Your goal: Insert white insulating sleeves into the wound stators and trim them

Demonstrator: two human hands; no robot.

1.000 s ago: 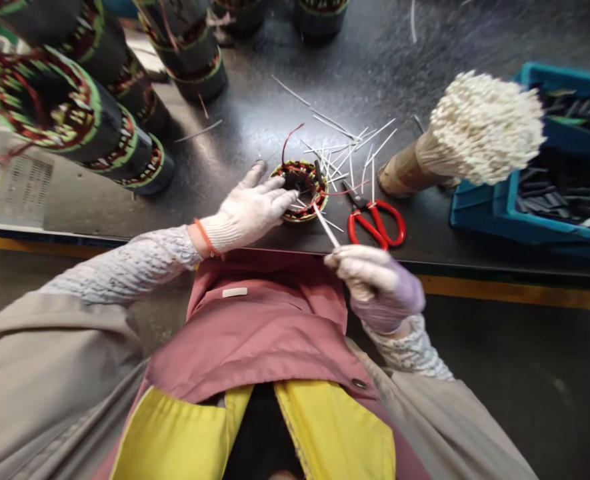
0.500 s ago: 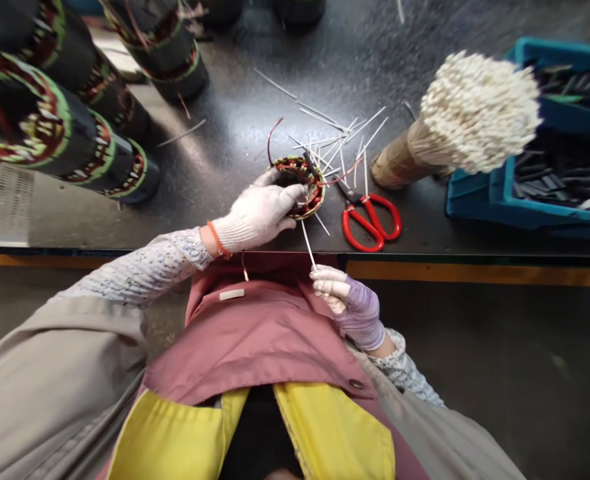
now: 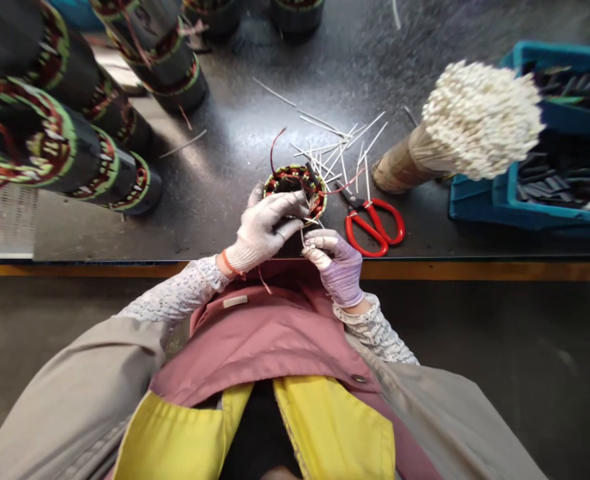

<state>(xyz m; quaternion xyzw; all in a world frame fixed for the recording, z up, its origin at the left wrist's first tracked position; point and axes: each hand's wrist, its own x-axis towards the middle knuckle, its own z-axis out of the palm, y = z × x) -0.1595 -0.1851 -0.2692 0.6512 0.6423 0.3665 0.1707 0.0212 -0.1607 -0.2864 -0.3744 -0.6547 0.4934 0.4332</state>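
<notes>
- Motor stator (image 3: pixel 293 187) at centre frame, just above the bench's front edge, gripped by the left hand
- Left hand (image 3: pixel 263 225), white knit glove, fingers wrapped closed over the winding
- Right hand (image 3: pixel 335 260), purple glove, pinched tight on a thin white sleeve (image 3: pixel 303 237) at the stator's lower rim
- Red-handled scissors (image 3: pixel 372 228) just right of the stator
- Loose white sleeves (image 3: pixel 327 148) scattered above it

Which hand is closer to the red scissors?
Right. The right hand is right beside the handles of the red scissors. The left hand is farther away, on the other side, gripping the wound stator.
</notes>
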